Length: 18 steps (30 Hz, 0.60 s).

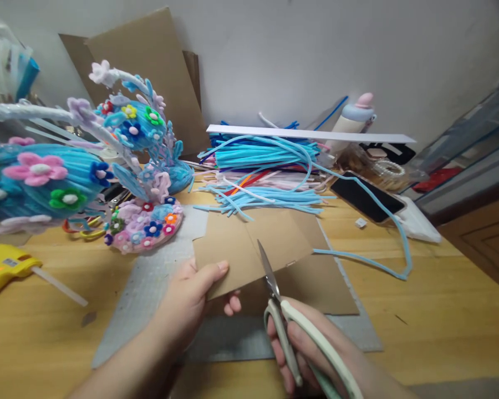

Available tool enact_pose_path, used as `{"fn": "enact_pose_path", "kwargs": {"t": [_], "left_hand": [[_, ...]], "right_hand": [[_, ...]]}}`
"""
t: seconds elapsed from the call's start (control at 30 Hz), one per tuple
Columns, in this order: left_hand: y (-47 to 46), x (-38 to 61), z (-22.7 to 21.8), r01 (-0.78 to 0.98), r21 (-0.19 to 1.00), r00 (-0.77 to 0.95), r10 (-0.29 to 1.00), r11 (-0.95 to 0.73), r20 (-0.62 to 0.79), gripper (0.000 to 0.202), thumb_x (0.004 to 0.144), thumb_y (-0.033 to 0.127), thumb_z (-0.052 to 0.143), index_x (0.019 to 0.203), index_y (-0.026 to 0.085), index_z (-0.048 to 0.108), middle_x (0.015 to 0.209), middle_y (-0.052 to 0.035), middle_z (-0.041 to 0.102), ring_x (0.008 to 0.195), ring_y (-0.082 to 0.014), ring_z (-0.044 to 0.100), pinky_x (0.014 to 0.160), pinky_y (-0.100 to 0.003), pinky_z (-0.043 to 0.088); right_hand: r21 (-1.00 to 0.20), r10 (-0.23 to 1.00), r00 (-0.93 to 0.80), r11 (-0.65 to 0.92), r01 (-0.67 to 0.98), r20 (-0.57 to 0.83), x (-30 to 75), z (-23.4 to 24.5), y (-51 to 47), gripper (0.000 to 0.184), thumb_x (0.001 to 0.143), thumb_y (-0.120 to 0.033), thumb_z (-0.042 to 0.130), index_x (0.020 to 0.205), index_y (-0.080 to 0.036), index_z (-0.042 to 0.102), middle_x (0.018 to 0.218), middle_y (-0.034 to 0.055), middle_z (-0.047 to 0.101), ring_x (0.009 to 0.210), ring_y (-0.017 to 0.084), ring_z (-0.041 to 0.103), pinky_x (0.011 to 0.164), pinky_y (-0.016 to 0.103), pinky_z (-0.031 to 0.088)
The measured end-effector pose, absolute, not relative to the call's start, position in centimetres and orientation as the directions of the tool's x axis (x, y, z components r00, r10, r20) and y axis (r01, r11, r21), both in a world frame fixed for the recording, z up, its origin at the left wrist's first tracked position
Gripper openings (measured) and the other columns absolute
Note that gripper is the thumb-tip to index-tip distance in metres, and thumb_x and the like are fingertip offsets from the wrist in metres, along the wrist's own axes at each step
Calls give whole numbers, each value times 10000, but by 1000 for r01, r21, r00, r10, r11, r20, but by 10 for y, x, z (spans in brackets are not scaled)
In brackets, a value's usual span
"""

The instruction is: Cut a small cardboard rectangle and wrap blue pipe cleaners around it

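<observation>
My left hand (191, 302) pinches the near left edge of a brown cardboard sheet (241, 244), thumb on top and fingers underneath, lifting it off the table. My right hand (311, 349) grips white-handled scissors (283, 316). Their metal blades point away from me and lie in a cut running up the middle of the cardboard. A second part of the cardboard (316, 282) lies flat to the right of the blades, over a grey cutting mat (149, 288).
A yellow glue gun (8, 269) lies at the left. Blue pipe-cleaner sculptures with felt flowers (137, 166) stand behind it. A heap of blue pipe cleaners (266, 166), a black phone (368, 197) and a loose blue strand (399, 238) lie beyond the cardboard.
</observation>
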<state>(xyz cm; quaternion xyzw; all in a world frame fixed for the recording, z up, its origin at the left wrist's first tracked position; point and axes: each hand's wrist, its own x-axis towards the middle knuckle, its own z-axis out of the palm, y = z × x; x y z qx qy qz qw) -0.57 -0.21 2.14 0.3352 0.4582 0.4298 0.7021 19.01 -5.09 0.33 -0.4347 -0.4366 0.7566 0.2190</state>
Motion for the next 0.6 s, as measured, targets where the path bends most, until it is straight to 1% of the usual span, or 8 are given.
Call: {"fn": "enact_pose_path", "kwargs": {"t": [0.1,0.23,0.37,0.6], "left_hand": [[-2,-7,19,-294,863,232,907,410,-352,170,759,282,581,702,123,599,511,-42,618,427,-146,576,406,-219,452],[-2,-8,18,-299,861,243,906,411,-348,173,766,270,575,687,119,607,505,-44,619,423,-142,577,403,-213,453],[-2,-8,18,-303,868,251,912,393,-326,187,773,262,562,666,118,616,501,-41,614,415,-135,569,399,-211,453],[-1,-9,17,-301,864,241,909,404,-341,190,762,270,572,659,114,601,489,-37,606,401,-128,560,389,-204,446]], "right_hand": [[-854,742,-482,-520,23,-466,187,2,-53,543,738,-704,484,832,-169,492,671,-4,521,520,66,512,438,159,362],[-852,741,-481,-523,23,-469,185,4,-53,556,728,-711,488,835,-165,493,666,-4,520,504,60,509,395,139,315],[-841,737,-455,-539,51,-500,183,6,-54,549,733,-703,493,840,-165,485,646,-19,510,484,44,505,404,130,328],[-804,711,-451,-594,26,-540,180,-2,-57,513,753,-684,489,837,-179,463,598,-51,507,390,20,482,364,119,323]]}}
